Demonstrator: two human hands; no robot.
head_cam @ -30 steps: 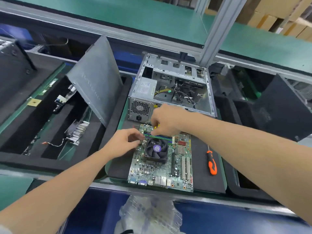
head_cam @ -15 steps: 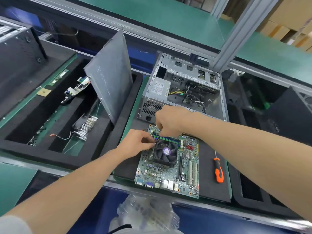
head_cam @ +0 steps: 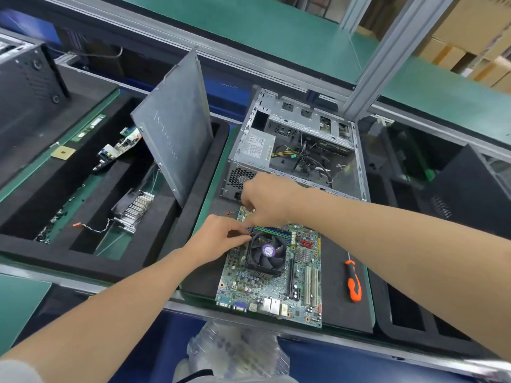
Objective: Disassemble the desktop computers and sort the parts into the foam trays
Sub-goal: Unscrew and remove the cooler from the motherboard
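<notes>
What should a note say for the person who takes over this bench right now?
Left hand: pinches at the fan's far-left corner.
Right hand: fingers curled at the board's far edge; what they hold is hidden.
Things: board lies on the mat before the open case; screwdriver to its right, untouched.
Done: board out; side panel leans in the left tray, which holds a heat sink.
To do: fan and memory sticks are on the board; power supply and cables in the case.

Nothing can be read with certainty. The side panel point(head_cam: 177, 128) at 10 o'clock bears faint embossed letters; the power supply label point(head_cam: 255, 146) at 12 o'clock has print too small.
</notes>
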